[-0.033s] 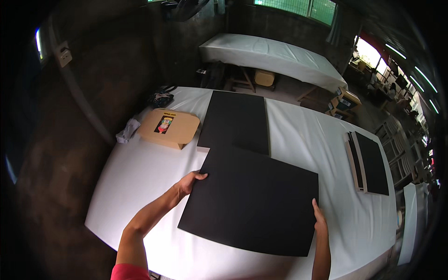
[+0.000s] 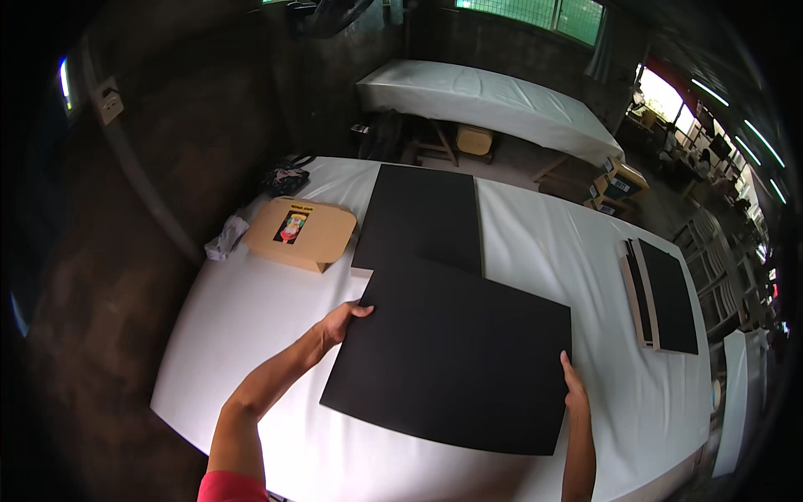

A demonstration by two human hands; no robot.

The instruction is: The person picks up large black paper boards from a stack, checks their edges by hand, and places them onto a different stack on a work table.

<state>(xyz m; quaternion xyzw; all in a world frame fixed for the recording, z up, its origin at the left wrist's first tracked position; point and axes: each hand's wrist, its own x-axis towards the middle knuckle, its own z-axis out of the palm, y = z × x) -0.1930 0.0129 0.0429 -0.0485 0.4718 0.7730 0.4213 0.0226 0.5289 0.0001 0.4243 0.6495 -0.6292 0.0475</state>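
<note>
Your left hand (image 2: 341, 321) is closed on the left edge of the front black board (image 2: 452, 360), thumb lying over the top face and pointing inward; the other fingers are hidden, so how they sit beneath cannot be told. Your right hand (image 2: 575, 386) holds the opposite edge, a digit stretched along the rim and the rest mostly out of sight, so the gap within that grip cannot be judged. The two hands are wide apart, with the whole board between them. It lies before you over the white-covered table (image 2: 242, 326), its far part overlapping the near end of another black board (image 2: 422, 213). Left of that one rests a tan cardboard box (image 2: 330, 230), with a crumpled pale item (image 2: 226, 238) just beside it. Near the table's right edge lies a stack of dark panels (image 2: 672, 297).
</note>
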